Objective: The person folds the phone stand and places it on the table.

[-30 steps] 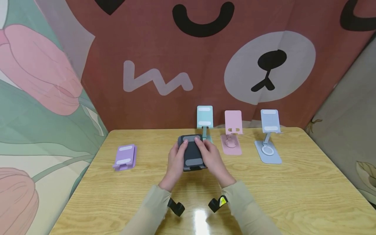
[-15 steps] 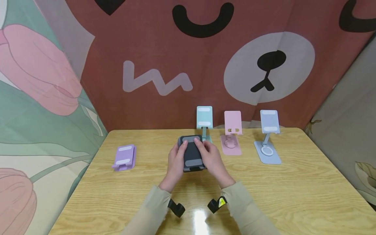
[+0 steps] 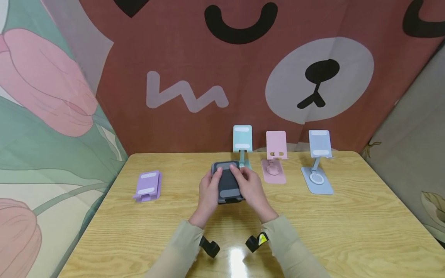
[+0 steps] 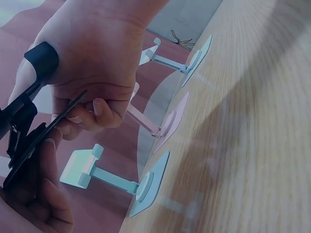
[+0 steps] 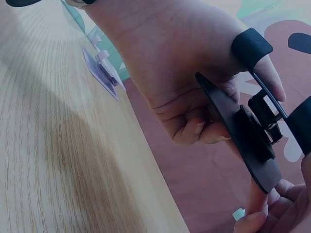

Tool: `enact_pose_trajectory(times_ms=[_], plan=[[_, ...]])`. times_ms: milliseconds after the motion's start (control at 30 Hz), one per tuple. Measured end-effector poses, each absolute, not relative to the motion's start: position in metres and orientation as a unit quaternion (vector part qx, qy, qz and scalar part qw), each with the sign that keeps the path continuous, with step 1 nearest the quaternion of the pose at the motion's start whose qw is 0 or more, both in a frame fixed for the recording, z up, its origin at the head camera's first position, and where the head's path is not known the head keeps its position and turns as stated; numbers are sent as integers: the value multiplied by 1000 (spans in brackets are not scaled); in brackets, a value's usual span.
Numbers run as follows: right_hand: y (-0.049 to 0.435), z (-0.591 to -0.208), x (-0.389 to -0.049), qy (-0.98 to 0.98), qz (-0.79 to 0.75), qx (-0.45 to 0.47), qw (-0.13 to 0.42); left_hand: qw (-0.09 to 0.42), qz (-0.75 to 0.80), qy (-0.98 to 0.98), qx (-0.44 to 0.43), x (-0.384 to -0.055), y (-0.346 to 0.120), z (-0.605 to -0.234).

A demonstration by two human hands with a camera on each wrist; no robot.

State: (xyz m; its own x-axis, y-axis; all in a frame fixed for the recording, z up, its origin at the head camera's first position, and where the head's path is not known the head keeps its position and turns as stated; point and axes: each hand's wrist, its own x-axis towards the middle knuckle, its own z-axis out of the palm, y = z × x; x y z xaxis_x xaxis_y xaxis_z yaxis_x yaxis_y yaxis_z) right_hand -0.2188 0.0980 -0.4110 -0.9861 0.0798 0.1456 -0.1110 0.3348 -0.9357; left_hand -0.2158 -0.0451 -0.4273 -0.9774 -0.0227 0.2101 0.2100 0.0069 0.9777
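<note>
The black phone stand (image 3: 228, 181) had a flat, rounded plate with two grey pads. Raised above the worktop (image 3: 347, 231), it was grasped on its sides by the fingers of the left hand (image 3: 208, 193) and right hand (image 3: 252, 190) — the thumbs partly covered the upper pad. The head view hid its underside; the turquoise stand's (image 3: 242, 138) base was partly blocked.

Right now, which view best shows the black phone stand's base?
Right wrist: the black phone stand's base shows nearly end to end with its disc. Left wrist shows it nearly edge-on; head shows mainly the top plate covering it.
</note>
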Motion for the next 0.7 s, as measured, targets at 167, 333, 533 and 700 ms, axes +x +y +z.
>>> enact_pose_trajectory(times_ms=[167,333,533,700], plan=[[98,-414,-220,-807,585,5,85,90,-702,-703,-62,-215,-44,-427],[98,-415,-220,-803,590,8,86,103,-703,-701,-58,-215,-43,-427],[98,-415,-220,-802,592,11,84,97,-706,-699,-61,-215,-43,-428],[98,-417,-221,-804,588,8,87,84,-700,-707,-61,-216,-46,-429]])
